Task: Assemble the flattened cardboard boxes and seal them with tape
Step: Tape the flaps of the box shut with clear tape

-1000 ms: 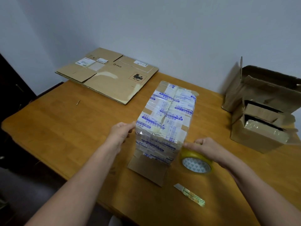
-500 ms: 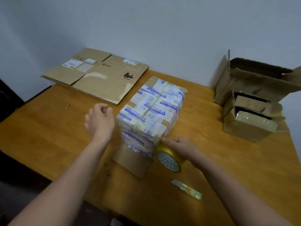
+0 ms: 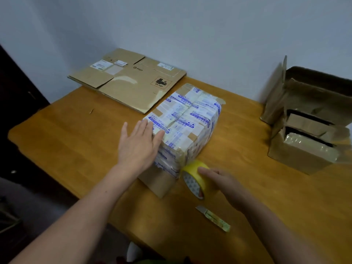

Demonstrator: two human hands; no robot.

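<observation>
Evidently one box (image 3: 190,119) stands taped, the flat left hand (image 3: 139,147) pressing it; the right hand (image 3: 224,180) grips the tape roll (image 3: 196,168); flattened cardboard (image 3: 129,82) lies unassembled.

A wooden table (image 3: 57,141) stands against a pale wall (image 3: 190,25); a small scrap (image 3: 91,111), perhaps cardboard, lies on it.

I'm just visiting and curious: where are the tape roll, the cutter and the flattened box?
tape roll (image 3: 192,184), head view, patterned side face.
cutter (image 3: 214,219), head view, middle of its body.
flattened box (image 3: 129,80), head view, centre of top panel.
</observation>
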